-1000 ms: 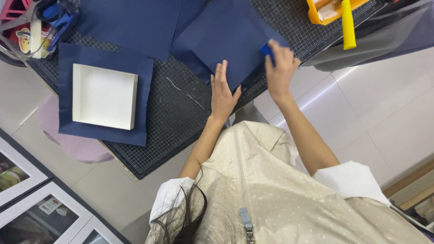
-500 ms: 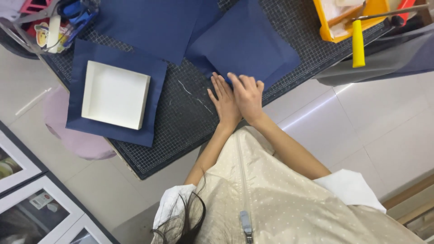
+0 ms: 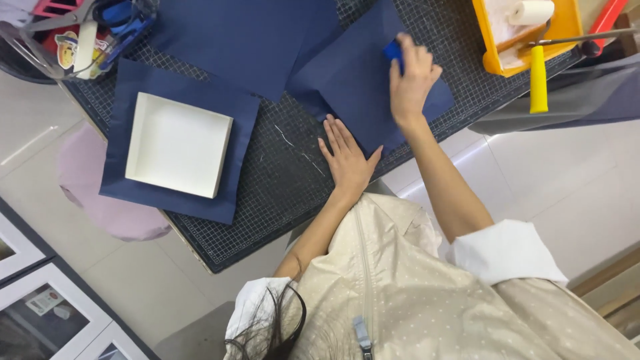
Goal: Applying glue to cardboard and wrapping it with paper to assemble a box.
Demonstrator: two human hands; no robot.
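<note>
A dark blue paper sheet [image 3: 360, 80] lies on the gridded cutting mat [image 3: 280, 173]. My left hand [image 3: 347, 157] rests flat with fingers spread on the sheet's near corner. My right hand [image 3: 413, 77] is farther up the same sheet, shut on a small blue tool [image 3: 393, 50] pressed against the paper. To the left, a shallow white box [image 3: 177, 143] sits on another dark blue sheet [image 3: 133, 190].
An orange tray [image 3: 527, 33] with a white roller and yellow handle [image 3: 537, 80] stands at the upper right. A clear bin [image 3: 80, 33] of tools sits upper left. A pale purple stool [image 3: 100, 193] is beside the table. More blue paper [image 3: 247, 40] lies at the back.
My right hand has slid from beside my left hand up across the blue sheet, with the blue tool in it. My left hand stays flat near the sheet's near corner.
</note>
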